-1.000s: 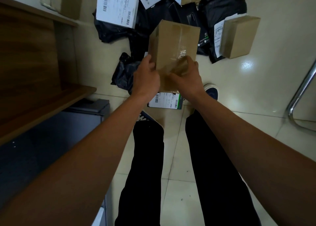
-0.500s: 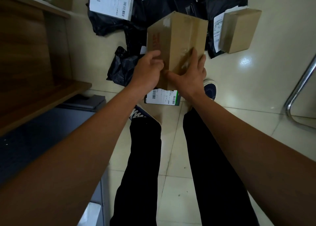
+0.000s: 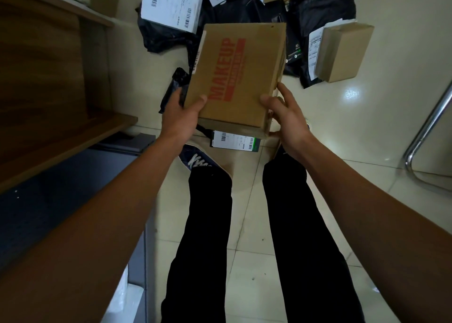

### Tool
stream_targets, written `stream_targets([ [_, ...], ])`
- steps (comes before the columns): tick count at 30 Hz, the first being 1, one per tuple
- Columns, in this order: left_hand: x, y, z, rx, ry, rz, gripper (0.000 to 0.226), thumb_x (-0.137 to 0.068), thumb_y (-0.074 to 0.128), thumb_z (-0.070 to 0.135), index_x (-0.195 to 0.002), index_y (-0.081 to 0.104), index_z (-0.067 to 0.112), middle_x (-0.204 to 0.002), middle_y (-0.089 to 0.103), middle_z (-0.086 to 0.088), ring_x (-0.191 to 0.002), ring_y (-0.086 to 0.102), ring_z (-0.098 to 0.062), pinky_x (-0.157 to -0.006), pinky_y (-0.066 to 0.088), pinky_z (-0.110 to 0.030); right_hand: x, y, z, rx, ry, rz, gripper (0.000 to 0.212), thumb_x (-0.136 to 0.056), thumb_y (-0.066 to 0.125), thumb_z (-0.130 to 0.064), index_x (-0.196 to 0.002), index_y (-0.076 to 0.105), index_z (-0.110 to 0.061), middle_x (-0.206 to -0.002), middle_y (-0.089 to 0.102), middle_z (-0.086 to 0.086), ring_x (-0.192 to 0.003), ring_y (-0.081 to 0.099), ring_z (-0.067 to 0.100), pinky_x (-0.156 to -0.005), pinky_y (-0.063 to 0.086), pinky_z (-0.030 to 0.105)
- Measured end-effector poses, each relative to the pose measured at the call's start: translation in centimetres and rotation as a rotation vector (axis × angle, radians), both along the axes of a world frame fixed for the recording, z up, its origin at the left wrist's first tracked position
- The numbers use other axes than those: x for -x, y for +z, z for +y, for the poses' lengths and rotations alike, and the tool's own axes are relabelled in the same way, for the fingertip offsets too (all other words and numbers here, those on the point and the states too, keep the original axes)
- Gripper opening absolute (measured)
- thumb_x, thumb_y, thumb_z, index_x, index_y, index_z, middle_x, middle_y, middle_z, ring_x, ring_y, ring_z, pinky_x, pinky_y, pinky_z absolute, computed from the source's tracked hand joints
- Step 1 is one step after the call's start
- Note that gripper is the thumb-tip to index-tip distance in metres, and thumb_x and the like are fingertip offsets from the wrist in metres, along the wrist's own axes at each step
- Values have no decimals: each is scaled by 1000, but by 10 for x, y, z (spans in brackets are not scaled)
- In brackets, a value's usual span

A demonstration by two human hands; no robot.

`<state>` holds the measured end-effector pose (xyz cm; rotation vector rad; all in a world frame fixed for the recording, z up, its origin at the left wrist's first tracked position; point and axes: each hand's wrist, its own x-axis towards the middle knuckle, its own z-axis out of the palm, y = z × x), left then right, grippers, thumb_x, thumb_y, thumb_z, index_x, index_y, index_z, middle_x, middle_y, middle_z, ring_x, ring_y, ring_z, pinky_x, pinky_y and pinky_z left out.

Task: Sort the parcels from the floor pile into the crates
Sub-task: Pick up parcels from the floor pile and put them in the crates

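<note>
Cardboard box (image 3: 234, 78) now turned w/ red MAKEUP print up, left hand (image 3: 181, 117) & right hand (image 3: 288, 119) gripping its edges.

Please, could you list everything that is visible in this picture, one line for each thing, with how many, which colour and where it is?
MAKEUP box: one, brown with red print, held above the floor, centre.
White-labelled parcel: one, white, on black bags, top left of centre.
Small cardboard box: one, brown, on the floor, upper right.
Black mailer bags: several, black, piled along the top.
Flat labelled parcel: one, white label with green edge, on the floor under the held box.
Wooden furniture: one, brown, left.
Metal tube: one, chrome, right edge.
Floor tiles: cream.
Legs: two, black trousers, bottom centre.
Left hand: grips the box's near left corner.
Right hand: grips the near right corner.
</note>
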<state>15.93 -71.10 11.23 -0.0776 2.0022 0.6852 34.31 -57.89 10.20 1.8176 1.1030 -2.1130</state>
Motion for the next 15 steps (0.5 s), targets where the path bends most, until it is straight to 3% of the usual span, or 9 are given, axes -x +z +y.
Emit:
stream_targets([
  [3, -4, -1, -3, -12, 100, -92, 25, -98, 66, 34, -121, 65, 25, -109, 71, 11, -102, 68, -7, -92, 57, -32, 0, -1, -1, 17, 14, -14, 79, -81, 66, -51, -153, 39, -34, -131, 63, -11, -118, 61, 12, -84, 55, 40],
  [5, -9, -3, -3, -34, 116, -71, 18, -97, 68, 32, -114, 65, 29, -109, 72, 10, -100, 69, -7, -95, 57, -36, 1, -3, -3, -11, 38, -28, 62, -91, 61, -49, -149, 46, -31, -126, 65, -15, -113, 62, 5, -94, 53, 39],
  [8, -16, -5, -4, -52, 127, 8, 23, -97, 67, 31, -120, 64, 26, -108, 70, 13, -97, 65, -1, -89, 54, -26, 7, -5, -8, -101, 130, -56, 28, -103, 51, -45, -129, 60, -40, -115, 69, -21, -105, 67, 1, -101, 54, 40],
  [11, -23, -5, -6, -69, 93, 69, 34, -98, 66, 30, -131, 62, 23, -106, 66, 17, -94, 61, 7, -82, 49, -15, 17, -5, -14, -331, 232, -153, 33, -107, 44, -39, -131, 62, -27, -116, 70, -11, -104, 66, 9, -98, 54, 39],
  [13, -29, 0, -7, -79, 46, 105, 37, -100, 63, 33, -136, 60, 28, -108, 65, 20, -95, 59, 11, -79, 46, -10, 22, -6, -16, -425, 208, -212, 36, -107, 42, -33, -140, 54, -23, -110, 66, -10, -94, 64, 8, -92, 55, 37],
  [15, -34, 3, -8, -107, 23, 143, 40, -101, 56, 45, -139, 56, 34, -125, 61, 16, -109, 58, 5, -92, 48, -17, 23, -9, -17, -410, 185, -237, 41, -107, 42, -29, -147, 43, -25, -105, 64, -10, -89, 62, 6, -86, 54, 31],
])
